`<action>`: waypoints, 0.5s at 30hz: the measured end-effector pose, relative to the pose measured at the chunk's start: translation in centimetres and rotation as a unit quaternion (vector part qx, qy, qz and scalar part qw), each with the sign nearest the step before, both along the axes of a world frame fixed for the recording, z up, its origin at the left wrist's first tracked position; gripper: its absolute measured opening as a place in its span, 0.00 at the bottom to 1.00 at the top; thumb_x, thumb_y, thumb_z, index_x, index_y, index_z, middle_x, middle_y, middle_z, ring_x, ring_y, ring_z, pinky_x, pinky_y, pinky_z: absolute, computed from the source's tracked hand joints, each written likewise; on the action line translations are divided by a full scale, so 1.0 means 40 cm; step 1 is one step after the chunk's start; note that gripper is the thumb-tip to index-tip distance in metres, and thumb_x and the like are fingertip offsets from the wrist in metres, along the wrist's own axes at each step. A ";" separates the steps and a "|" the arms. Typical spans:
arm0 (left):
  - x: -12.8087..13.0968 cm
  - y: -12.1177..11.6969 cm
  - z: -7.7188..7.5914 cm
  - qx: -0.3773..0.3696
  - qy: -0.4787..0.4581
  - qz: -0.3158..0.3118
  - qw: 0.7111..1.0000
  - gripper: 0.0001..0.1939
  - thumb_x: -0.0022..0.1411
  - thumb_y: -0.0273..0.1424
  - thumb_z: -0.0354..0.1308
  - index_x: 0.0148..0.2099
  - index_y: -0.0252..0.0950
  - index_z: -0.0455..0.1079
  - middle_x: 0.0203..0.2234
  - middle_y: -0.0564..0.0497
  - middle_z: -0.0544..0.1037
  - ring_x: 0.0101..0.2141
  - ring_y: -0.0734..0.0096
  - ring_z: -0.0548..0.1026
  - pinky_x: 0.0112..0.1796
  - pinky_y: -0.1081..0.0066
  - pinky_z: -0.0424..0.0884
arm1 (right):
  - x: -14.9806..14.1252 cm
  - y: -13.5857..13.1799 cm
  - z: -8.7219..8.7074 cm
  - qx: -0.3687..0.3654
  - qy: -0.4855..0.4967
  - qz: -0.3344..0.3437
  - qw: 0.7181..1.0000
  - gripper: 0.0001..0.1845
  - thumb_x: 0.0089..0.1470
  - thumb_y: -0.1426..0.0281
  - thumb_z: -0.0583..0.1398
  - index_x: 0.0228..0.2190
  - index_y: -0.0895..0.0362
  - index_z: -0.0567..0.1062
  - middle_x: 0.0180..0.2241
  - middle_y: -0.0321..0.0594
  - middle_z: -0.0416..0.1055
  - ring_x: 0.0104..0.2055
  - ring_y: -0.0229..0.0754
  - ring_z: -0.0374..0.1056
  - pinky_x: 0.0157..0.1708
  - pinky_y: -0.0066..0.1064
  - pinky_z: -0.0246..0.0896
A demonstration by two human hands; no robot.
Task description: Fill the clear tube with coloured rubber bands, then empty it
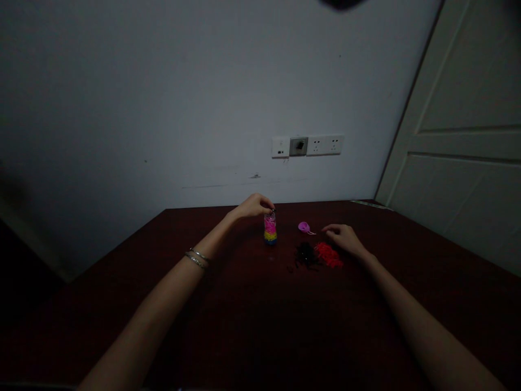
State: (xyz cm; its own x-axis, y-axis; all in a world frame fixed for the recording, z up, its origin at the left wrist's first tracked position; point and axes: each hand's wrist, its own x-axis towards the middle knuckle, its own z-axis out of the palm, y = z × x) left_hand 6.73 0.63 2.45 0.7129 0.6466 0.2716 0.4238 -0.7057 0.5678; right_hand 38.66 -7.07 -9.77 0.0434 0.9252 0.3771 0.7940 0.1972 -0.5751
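Note:
A small clear bottle [270, 228] stands upright on the table, filled in layers of blue, yellow and pink. My left hand [255, 206] is over its mouth, fingers pinched on what look like black rubber bands at the rim. To the right lies a purple lid [303, 227] with a thin loop. My right hand [342, 237] rests beside it, fingers stretched apart and holding nothing visible. In front of that hand are a loose pile of red rubber bands [329, 255] and a pile of black rubber bands [306, 255], side by side.
The dark red table [228, 315] reaches back to a pale wall [183, 108]. Sockets [324, 145] are set in the wall above the table. A white panelled door [468, 136] stands at the right. The scene is dim.

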 end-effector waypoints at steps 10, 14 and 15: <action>-0.008 -0.010 -0.004 -0.023 0.003 0.008 1.000 0.13 0.49 0.26 0.57 0.38 0.31 0.75 0.31 0.48 0.78 0.32 0.73 0.73 0.34 0.73 0.67 | 0.008 0.000 0.004 0.008 0.008 0.004 1.000 0.17 0.45 0.67 0.52 0.31 0.59 0.78 0.28 0.41 0.75 0.29 0.41 0.68 0.29 0.28 0.60; -0.006 -0.012 -0.001 -0.015 -0.007 0.001 1.000 0.12 0.48 0.26 0.57 0.37 0.31 0.75 0.31 0.48 0.78 0.32 0.73 0.73 0.35 0.73 0.67 | 0.010 -0.001 0.005 0.012 0.006 0.001 1.000 0.16 0.46 0.68 0.52 0.32 0.59 0.78 0.31 0.41 0.76 0.32 0.42 0.69 0.33 0.29 0.61; -0.005 -0.013 0.001 -0.013 -0.009 -0.001 1.000 0.12 0.48 0.26 0.57 0.36 0.31 0.75 0.31 0.47 0.78 0.32 0.73 0.73 0.35 0.73 0.67 | 0.010 0.000 0.004 0.011 0.004 0.001 1.000 0.16 0.46 0.68 0.52 0.32 0.59 0.78 0.31 0.41 0.76 0.33 0.43 0.69 0.33 0.30 0.61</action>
